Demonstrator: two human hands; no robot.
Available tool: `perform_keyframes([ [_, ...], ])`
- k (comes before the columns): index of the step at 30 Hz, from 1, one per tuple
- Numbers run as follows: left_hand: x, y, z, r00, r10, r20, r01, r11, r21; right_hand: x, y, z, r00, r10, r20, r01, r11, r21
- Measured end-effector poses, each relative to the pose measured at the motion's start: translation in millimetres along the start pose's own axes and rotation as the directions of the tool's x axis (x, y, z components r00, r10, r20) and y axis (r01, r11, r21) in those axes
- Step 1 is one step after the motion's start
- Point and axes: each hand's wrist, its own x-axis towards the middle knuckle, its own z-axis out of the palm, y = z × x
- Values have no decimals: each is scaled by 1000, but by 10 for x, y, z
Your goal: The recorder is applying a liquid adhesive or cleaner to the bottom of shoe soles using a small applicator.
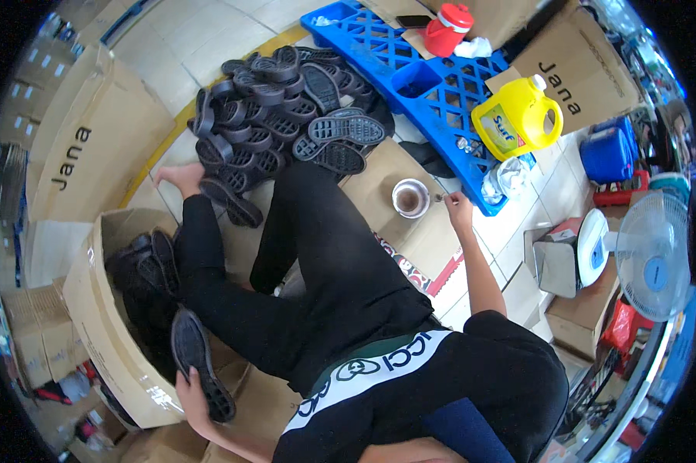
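Note:
My left hand [193, 393] grips a dark shoe sole [189, 343] by its edge, beside an open cardboard box [104, 309]. Inside that box lie more dark soles [151, 262]. On a flat piece of cardboard [382, 181] stands a pale cup [411, 198] with brown contents. My right hand [460, 214] is closed in a pinch just right of the cup. Something small shows between its fingertips and the cup; whether it is the handle or a separate thing, I cannot tell.
A large pile of dark soles [267, 116] covers the floor ahead. Behind it runs a blue plastic pallet [409, 77], bearing a red jug [448, 31] and a yellow bottle [518, 116]. To the right stands a fan [655, 255]. Cardboard cartons [104, 131] line the left.

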Motion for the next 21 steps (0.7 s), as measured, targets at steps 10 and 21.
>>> perform_keyframes([
  [10, 586, 1217, 1264, 839, 400, 368, 333, 157, -930, -40, -682, -292, 987, -147, -59, 152, 985, 82],
  [21, 608, 1515, 2007, 732, 531, 428, 484, 37, -874, -252, -1216, 112, 848, -503, -170, 504, 863, -36],
])
